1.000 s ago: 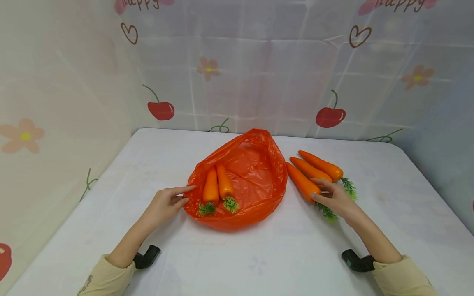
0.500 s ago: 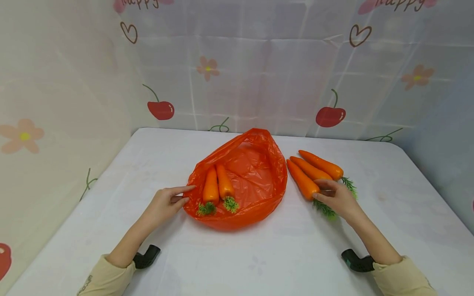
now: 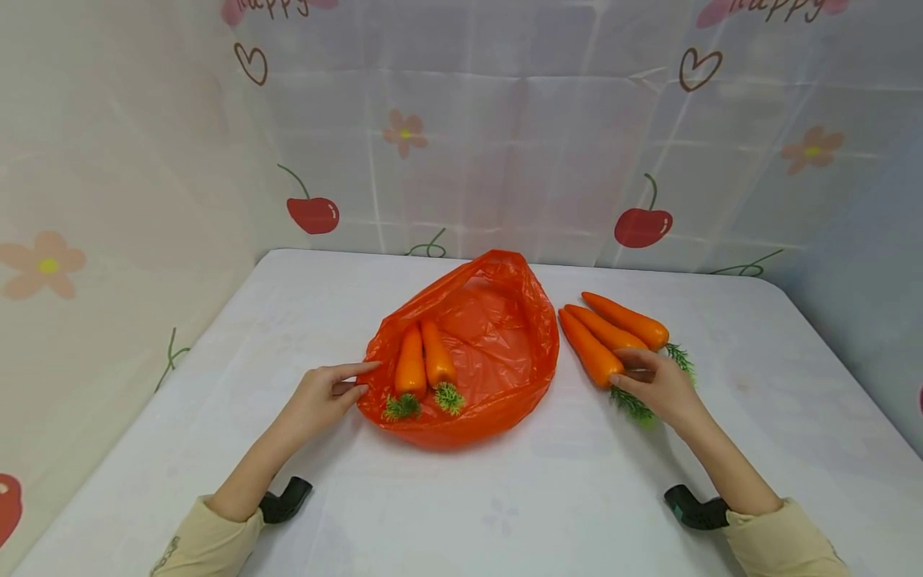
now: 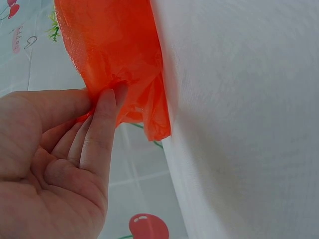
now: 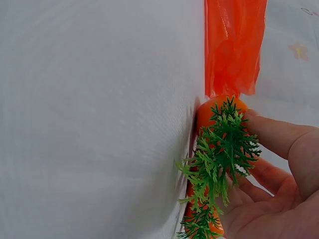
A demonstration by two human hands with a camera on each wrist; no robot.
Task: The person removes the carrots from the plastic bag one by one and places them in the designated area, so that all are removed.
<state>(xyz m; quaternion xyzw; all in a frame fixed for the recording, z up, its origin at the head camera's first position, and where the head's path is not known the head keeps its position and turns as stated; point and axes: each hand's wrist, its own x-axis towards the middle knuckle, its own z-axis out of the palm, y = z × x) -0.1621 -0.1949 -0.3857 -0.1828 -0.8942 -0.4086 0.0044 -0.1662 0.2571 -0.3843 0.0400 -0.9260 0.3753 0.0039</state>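
Note:
In the head view a thin red-orange plastic bag point(image 3: 497, 336) lies with its mouth wide toward me. Two carrots with green tops rest inside, a left one point(image 3: 410, 365) and a right one point(image 3: 438, 357). My left hand point(image 3: 322, 401) pinches the bag's left rim; the left wrist view shows the film point(image 4: 117, 45) between thumb and fingers. To the bag's right, my right hand point(image 3: 665, 393) holds the nearest carrot point(image 3: 590, 353) at its thick end, thumb on the near side. In the right wrist view its leafy top point(image 5: 224, 144) hides part of the fingers.
Two more carrots lie close beyond the held one, a middle one point(image 3: 606, 328) and a far one point(image 3: 629, 320). All rest on a white-covered table point(image 3: 490, 513). A printed curtain point(image 3: 505, 160) stands behind the table's far edge.
The carrot under my right hand has shifted slightly away from me, toward the far side of the table, and the hand's fingers moved a little with it. My left hand and the bag stay put.

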